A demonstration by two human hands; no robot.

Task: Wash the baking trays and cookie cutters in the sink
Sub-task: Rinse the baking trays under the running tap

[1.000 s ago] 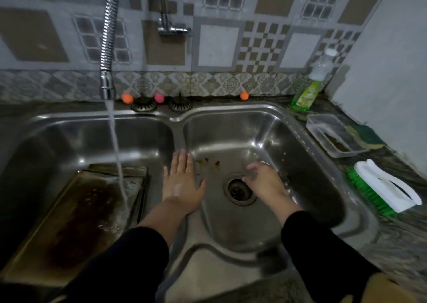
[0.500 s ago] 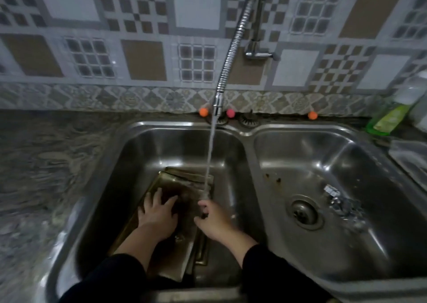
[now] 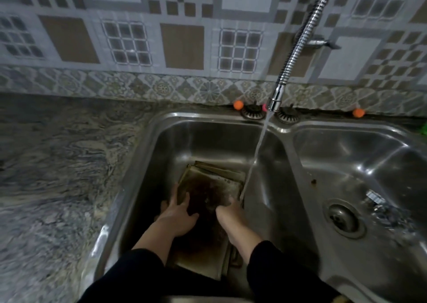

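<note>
Desk [image 3: 57,168] of marbled stone lying bare at far left, holding nothing washed. Left basin [image 3: 208,145] holding the baking trays [image 3: 215,182], stacked and tilted, still looking brown and blackened in the middle; judging by that grime, washing only starting. Left hand [image 3: 178,217] resting on the top tray's left edge, fingers spread and fairly straight, grip looking slack rather than clamped. Right hand [image 3: 231,212] lying at the tray's right side, fingers curling down against the surface; whether gripping the rim or merely pressing, impossible to tell. Water stream [image 3: 256,154] falling from the flexible faucet hose [image 3: 298,48] just beside the right hand, wetting the tray edge. Right basin [image 3: 369,164] showing a drain [image 3: 344,219] and something small, shiny and blurred beside it, possibly cookie cutters [image 3: 379,203], not yet being handled. Number of trays in the stack remaining uncertain, near ends hiding under the black sleeves [image 3: 277,270]. Soap and scrubber not showing.
</note>
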